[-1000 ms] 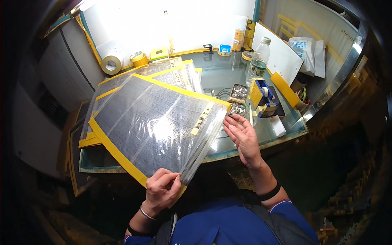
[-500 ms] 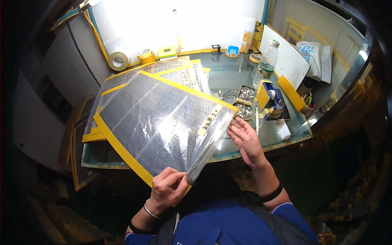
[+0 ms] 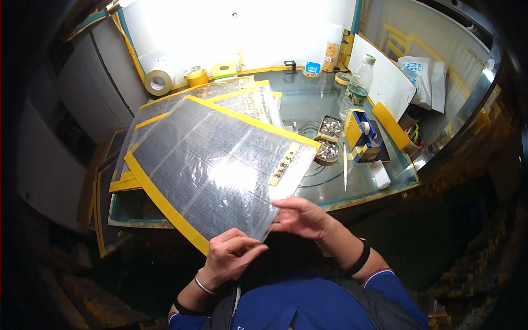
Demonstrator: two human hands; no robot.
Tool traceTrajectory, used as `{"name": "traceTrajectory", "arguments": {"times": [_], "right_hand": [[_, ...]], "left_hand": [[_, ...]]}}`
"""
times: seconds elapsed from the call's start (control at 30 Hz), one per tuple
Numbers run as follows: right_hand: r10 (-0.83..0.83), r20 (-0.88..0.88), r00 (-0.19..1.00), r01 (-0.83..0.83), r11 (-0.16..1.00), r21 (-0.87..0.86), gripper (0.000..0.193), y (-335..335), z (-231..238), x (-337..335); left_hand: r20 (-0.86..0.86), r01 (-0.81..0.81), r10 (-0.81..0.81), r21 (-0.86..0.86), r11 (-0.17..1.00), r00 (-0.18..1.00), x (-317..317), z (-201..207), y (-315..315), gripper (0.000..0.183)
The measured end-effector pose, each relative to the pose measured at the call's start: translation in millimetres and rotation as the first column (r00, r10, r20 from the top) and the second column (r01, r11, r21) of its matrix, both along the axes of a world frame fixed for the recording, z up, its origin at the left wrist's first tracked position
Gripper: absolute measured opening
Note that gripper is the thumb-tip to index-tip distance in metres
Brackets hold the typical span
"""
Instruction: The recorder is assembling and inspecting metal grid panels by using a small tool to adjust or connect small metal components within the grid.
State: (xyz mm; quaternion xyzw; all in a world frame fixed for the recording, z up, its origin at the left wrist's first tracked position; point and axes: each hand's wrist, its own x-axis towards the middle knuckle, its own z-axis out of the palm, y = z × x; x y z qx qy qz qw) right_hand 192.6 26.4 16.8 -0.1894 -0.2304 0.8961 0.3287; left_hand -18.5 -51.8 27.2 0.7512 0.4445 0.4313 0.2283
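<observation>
A large clear plastic sleeve (image 3: 206, 165) with yellow-taped edges holds a dark gridded sheet and slants toward me over the table's front edge. My left hand (image 3: 231, 254) grips its near corner between thumb and fingers. Along the sleeve's right edge, my right hand (image 3: 301, 218) pinches the clear film, thumb on top and fingers underneath. A yellow label strip (image 3: 284, 164) with handwriting lies near that edge. More yellow-edged sleeves (image 3: 250, 104) are stacked beneath and behind it.
On the glass-topped table (image 3: 324, 190) stand two small tins of shiny bits (image 3: 328, 149), a blue tape dispenser (image 3: 363, 135), a white stick (image 3: 345, 168) and a plastic bottle (image 3: 357, 88). Tape rolls (image 3: 159, 81) line the back left. A bright white panel rises behind.
My right hand has moved left and nearer, from beside the sleeve's far right corner to its lower right edge, and now grips it. The film's bunched folds there have flattened.
</observation>
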Motion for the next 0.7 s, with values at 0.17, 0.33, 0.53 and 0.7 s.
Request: {"name": "traceTrajectory", "arguments": {"times": [0.17,0.33,0.53,0.7], "right_hand": [[0.014,-0.006,1.0,-0.014,1.0,0.011,0.049,-3,-1,-5],[0.046,0.041,0.998,-0.046,0.999,0.004,0.05,0,-10,-4],[0.027,0.107,0.994,-0.032,0.998,0.047,0.04,-4,-12,-7],[0.039,0.126,0.991,-0.038,0.999,-0.014,0.039,-5,-4,-21]], "left_hand": [[-0.21,-0.05,0.056,0.034,0.998,0.976,-5,3,7,0.031],[-0.241,-0.043,0.056,0.061,0.997,0.969,-3,-8,10,0.023],[-0.294,-0.029,0.063,0.118,0.993,0.954,-7,-8,13,0.015],[0.351,0.027,0.075,-0.279,0.96,0.934,-15,15,18,0.009]]}}
